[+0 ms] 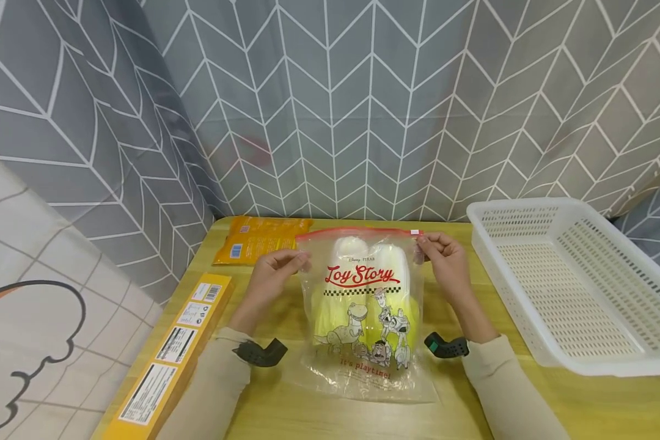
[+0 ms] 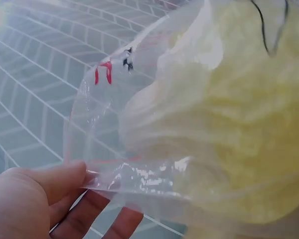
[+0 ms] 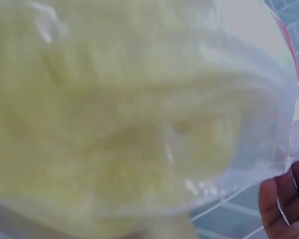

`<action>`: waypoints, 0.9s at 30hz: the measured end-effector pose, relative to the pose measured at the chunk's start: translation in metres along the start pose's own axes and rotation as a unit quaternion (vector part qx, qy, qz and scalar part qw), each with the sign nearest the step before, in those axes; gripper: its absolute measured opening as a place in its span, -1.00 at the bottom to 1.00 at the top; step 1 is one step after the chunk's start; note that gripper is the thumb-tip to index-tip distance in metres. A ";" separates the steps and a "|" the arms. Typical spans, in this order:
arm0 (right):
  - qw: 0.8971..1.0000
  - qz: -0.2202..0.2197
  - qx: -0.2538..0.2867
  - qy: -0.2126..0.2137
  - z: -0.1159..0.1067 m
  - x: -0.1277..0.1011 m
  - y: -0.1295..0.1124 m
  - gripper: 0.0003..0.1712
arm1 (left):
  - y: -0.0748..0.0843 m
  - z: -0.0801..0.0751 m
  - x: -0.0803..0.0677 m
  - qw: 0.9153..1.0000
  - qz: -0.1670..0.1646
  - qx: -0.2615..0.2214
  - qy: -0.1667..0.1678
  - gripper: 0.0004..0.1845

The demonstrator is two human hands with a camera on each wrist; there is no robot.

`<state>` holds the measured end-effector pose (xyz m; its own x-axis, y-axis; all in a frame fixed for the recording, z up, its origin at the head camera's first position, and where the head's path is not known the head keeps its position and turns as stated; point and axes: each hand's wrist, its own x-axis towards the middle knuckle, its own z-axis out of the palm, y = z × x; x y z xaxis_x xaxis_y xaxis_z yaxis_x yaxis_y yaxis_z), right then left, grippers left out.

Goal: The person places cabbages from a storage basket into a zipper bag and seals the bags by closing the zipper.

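Observation:
A clear zip bag printed with "Toy Story" and cartoon figures hangs upright between both hands, its red zip strip along the top. Inside it shows a bulky white and yellow item, its kind blurred by the plastic. My left hand pinches the bag's upper left edge between thumb and fingers, as the left wrist view also shows at the thumb. At the upper right corner, close by the white slider, my right hand pinches the other edge. In the right wrist view only some fingers show.
On the left of the wooden table lies a long yellow box with white labels. Orange packets lie at the back left. A white perforated basket stands on the right. Behind the table hangs a grey patterned curtain.

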<state>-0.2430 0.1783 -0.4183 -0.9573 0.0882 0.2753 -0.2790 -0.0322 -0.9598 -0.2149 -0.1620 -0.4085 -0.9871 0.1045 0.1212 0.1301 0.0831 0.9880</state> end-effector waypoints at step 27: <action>0.965 -0.240 0.060 0.087 0.019 -0.005 -0.065 -0.84 | 0.053 -0.003 0.005 0.976 0.206 -0.050 0.054 -0.85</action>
<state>-0.2212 0.1607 -0.3561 -0.6914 0.2866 0.6632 -0.7039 -0.0604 -0.7077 -0.2136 -0.1602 -0.3547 -0.8577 0.0029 0.5141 0.5136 -0.0411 0.8570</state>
